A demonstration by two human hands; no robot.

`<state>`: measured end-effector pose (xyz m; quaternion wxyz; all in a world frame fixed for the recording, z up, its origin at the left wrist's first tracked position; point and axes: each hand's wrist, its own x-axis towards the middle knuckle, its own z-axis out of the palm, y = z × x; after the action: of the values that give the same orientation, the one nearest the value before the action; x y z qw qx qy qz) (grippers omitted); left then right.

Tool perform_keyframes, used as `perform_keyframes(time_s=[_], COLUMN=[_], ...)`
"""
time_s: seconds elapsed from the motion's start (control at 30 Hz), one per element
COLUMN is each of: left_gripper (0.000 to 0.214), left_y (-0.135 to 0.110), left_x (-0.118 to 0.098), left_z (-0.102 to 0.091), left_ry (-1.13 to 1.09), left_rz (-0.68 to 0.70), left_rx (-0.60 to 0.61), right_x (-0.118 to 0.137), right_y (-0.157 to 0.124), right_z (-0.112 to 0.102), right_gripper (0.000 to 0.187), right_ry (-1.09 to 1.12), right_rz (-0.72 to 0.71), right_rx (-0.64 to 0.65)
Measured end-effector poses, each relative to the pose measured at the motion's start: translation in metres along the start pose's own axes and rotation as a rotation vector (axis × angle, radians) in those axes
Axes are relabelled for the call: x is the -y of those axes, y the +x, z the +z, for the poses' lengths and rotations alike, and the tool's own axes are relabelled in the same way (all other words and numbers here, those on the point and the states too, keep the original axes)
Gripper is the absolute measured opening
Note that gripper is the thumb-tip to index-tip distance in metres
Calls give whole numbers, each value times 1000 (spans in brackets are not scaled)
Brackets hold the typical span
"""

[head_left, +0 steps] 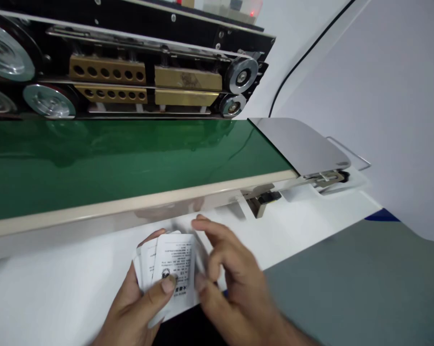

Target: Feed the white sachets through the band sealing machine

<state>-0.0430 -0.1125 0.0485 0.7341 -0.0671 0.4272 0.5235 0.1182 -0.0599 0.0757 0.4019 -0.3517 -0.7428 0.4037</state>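
Observation:
My left hand (pixel 141 302) is closed around a small fanned stack of flat white packets (pixel 179 269). Its thumb presses on the front packet, which carries black print and a small round black picture. The packets are tilted, just in front of the machine's near edge. Beside their right edge is my right hand (pixel 234 278), with its index finger raised and its thumb apart from it, close to the packets. That hand is partly smeared by motion, as is the stack's right edge; whether the thumb touches the packets I cannot tell.
Behind my hands runs a green conveyor belt (pixel 130 163) with a pale front rail (pixel 141 204). A band sealer (pixel 130 62) with metal wheels and brass blocks stands over it. At the belt's right end are a metal plate (pixel 299 144) and a bracket with a black knob (pixel 269 197).

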Motion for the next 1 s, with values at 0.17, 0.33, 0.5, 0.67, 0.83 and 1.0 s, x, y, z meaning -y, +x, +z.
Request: perform_keyframes(time_s=[0.17,0.33,0.5,0.67,0.83,1.0], left_gripper=[90,96,87,92,99,101], left_y=[3,0,-4,-3,1,6], left_x=[-2,-9,-7,-2,2,5], left_z=[-4,4,4,-3,-7,-9], left_ry=[9,28,126,187,207,386], left_rz=[27,0,-19,-81,-50,81], left_rx=[27,-98,-128,-65,45,20], right_x=[-5,-16,-21,-29,-34,-25], right_y=[5,5,-2,-5,-5,-10], right_z=[-8,-28,-28,-9,14,34], right_gripper=[12,20,25,31,36,39], right_ry=[-99,-183,398,606,707,427], right_rz=[62,199,480,441,483,455], right_rx=[324,290,119,-83,-152,-270])
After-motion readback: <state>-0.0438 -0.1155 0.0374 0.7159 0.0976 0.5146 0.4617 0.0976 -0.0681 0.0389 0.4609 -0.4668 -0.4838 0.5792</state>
